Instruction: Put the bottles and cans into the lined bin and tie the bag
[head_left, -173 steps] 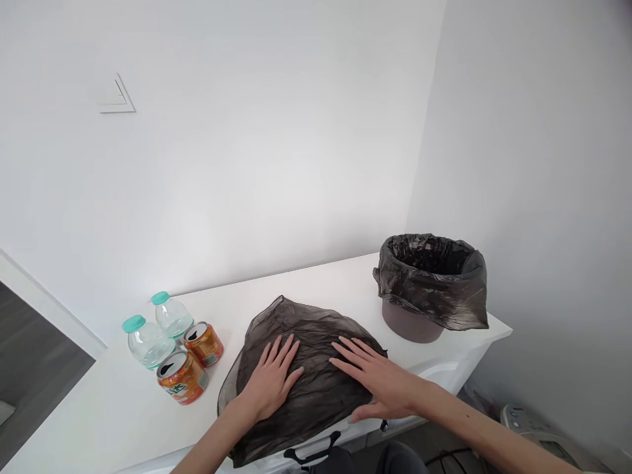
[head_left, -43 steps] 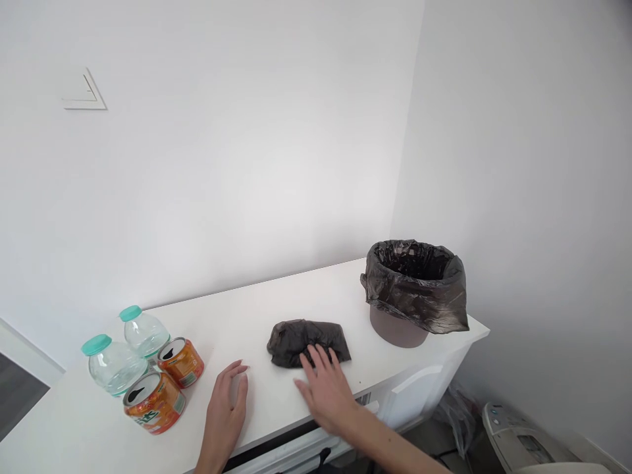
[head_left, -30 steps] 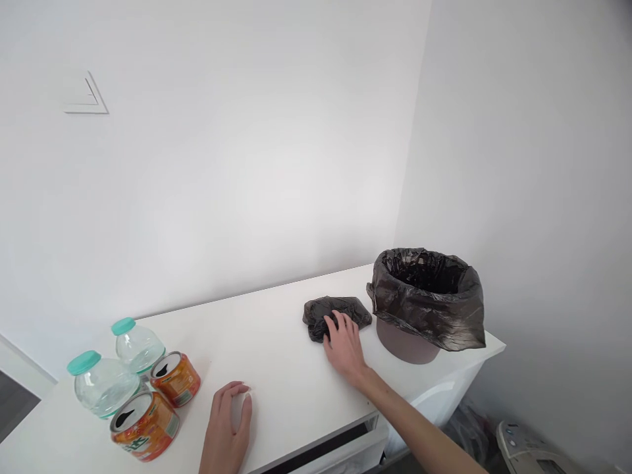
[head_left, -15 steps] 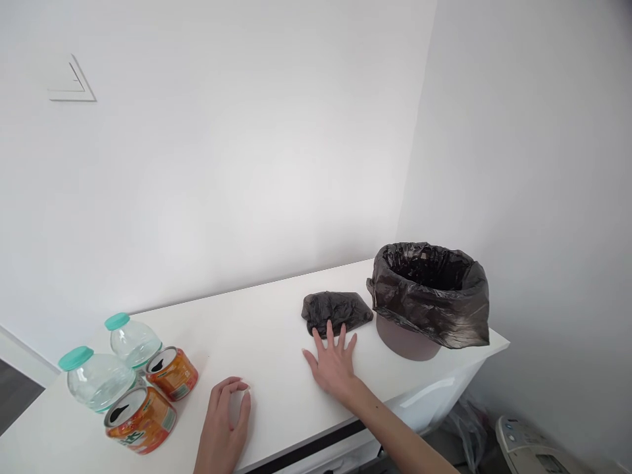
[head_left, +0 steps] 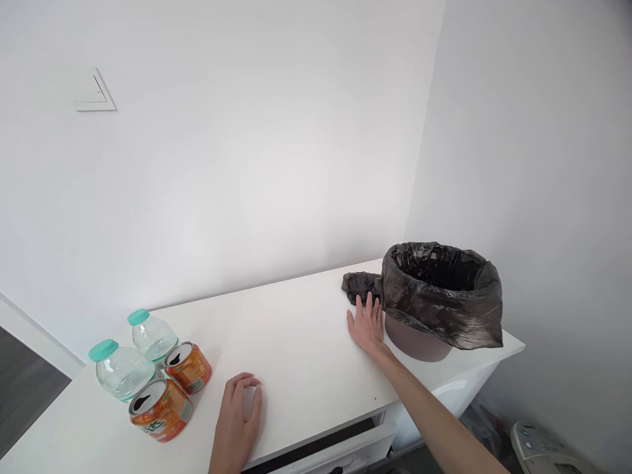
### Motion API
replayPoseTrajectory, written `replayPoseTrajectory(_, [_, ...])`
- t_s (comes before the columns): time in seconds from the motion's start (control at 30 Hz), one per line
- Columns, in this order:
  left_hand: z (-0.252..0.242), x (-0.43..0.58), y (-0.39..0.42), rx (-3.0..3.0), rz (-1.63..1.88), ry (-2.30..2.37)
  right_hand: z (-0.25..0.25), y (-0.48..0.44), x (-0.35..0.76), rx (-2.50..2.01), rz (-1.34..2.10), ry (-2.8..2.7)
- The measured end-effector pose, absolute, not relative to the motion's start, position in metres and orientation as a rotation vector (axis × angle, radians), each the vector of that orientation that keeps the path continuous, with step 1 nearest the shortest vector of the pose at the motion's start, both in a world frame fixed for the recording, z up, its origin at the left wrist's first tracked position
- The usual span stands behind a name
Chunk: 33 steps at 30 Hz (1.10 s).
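Note:
A folded black plastic bag (head_left: 358,285) lies on the white table (head_left: 296,336), pushed up against the left side of a bin (head_left: 417,339) lined with a black bag (head_left: 444,293). My right hand (head_left: 366,322) lies flat with fingers stretched out, fingertips touching the near edge of the folded bag, right beside the bin. My left hand (head_left: 240,411) rests on the table near the front edge, fingers loosely curled, holding nothing I can see.
Two clear bottles with teal caps (head_left: 121,368) (head_left: 153,334) and two orange cans (head_left: 160,409) (head_left: 190,367) lie at the table's left end. The bin stands at the right end by the corner wall. A grey appliance (head_left: 548,451) sits on the floor below right.
The spread bag has been folded into a small bundle. My right hand slid it right and back until it rests against the bin. My left hand stayed near the front edge.

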State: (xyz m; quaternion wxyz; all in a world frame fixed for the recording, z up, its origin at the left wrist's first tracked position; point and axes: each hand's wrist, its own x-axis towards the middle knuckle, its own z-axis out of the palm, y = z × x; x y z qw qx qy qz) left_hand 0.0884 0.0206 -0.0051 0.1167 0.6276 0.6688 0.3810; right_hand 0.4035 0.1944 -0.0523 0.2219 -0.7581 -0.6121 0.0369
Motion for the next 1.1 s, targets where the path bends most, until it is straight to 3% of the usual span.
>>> replayPoseTrajectory(0.13, [-0.006, 0.088, 0.021, 1.859, 1.103, 1.964, -0.061, 0.157, 0.394, -1.96, 0.029, -1.788])
replayPoseTrajectory(0.47, [-0.016, 0.073, 0.029, 2.179, 0.954, 1.944, -0.047, 0.08, 0.392, -1.801, 0.243, -2.09])
replayPoseTrajectory(0.77, [-0.029, 0.055, 0.043, 2.516, 0.582, 1.934, -0.042, 0.069, 0.394, -1.785, 0.263, -2.11])
replayPoseTrajectory(1.1, [-0.031, 0.058, 0.042, 2.538, 0.506, 1.975, -0.042, 0.069, 0.393, -1.799, 0.274, -2.103])
